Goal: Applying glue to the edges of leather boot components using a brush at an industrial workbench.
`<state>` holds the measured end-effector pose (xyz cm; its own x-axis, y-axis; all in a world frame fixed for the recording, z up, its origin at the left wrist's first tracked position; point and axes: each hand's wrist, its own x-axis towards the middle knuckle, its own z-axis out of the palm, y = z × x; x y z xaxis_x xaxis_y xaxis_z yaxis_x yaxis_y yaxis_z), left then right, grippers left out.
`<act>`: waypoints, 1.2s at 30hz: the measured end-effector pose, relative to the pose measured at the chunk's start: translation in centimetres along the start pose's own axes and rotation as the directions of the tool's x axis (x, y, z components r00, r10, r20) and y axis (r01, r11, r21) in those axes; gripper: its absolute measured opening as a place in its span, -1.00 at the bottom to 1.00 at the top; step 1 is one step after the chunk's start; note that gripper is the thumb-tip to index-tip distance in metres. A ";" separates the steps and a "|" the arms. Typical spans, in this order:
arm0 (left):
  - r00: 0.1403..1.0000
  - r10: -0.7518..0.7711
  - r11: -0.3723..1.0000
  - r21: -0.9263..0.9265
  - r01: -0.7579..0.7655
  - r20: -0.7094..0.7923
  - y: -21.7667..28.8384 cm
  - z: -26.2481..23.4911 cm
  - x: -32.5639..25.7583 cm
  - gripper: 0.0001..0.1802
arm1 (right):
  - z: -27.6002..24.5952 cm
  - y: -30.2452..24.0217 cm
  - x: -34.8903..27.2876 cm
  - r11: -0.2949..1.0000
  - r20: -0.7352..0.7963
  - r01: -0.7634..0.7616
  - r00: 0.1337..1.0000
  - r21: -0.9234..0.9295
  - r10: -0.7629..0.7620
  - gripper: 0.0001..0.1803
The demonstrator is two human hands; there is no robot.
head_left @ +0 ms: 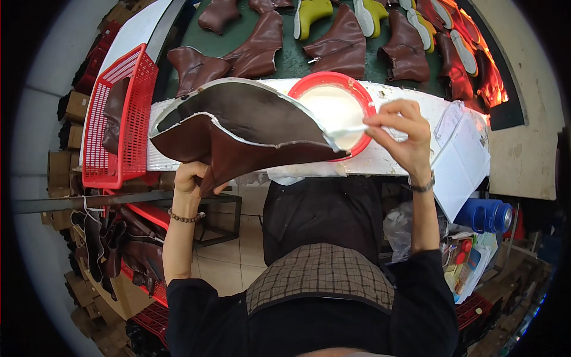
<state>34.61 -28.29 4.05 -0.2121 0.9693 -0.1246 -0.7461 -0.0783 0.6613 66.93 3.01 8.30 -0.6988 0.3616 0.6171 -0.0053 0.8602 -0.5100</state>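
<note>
My left hand [189, 180] grips a brown leather boot upper [238, 146] from below, its fingers partly hidden behind the leather. The upper is spread wide, showing a dark lining and a whitish rim. In my right hand [405, 135], thumb and fingers pinch a slim white brush [350, 129]. The brush's far end meets the pointed right corner of the upper. Behind that corner stands a red bowl [367, 98] with creamy white liquid [327, 102] in it; the upper covers part of its near left side.
A green belt [291, 56] beyond the white bench [386, 157] carries several brown boot uppers [342, 41] and yellow-green shoe pieces [312, 15]. At left is a red plastic basket [134, 134]. Papers [461, 163] and a blue bottle [485, 215] lie at right.
</note>
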 end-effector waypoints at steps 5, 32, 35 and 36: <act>0.998 -0.022 0.996 0.081 0.027 -0.064 -0.4 0.3 -0.2 -0.21 | 0.2 -0.6 -0.4 0.993 0.006 -0.109 0.994 0.046 0.108 -0.77; 0.920 -0.391 0.878 0.311 0.365 0.026 -2.9 5.3 2.4 -0.39 | 0.3 -0.6 6.6 0.990 0.188 0.094 0.976 0.109 -0.113 -0.88; 0.878 -0.477 0.827 0.363 0.429 0.048 -2.8 7.0 2.8 -0.43 | 0.3 -0.6 6.8 0.989 0.225 0.096 0.967 0.116 -0.120 -0.87; 0.879 -0.474 0.828 0.362 0.428 0.046 -3.0 6.6 2.8 -0.43 | 0.3 -0.5 7.2 0.986 0.246 0.114 0.959 0.124 -0.142 -0.87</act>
<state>40.42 -23.81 6.59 0.1961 0.8999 -0.3896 -0.4798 0.4345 0.7622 61.75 5.06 12.82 -0.8453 0.1363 0.5167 -0.1733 0.8447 -0.5064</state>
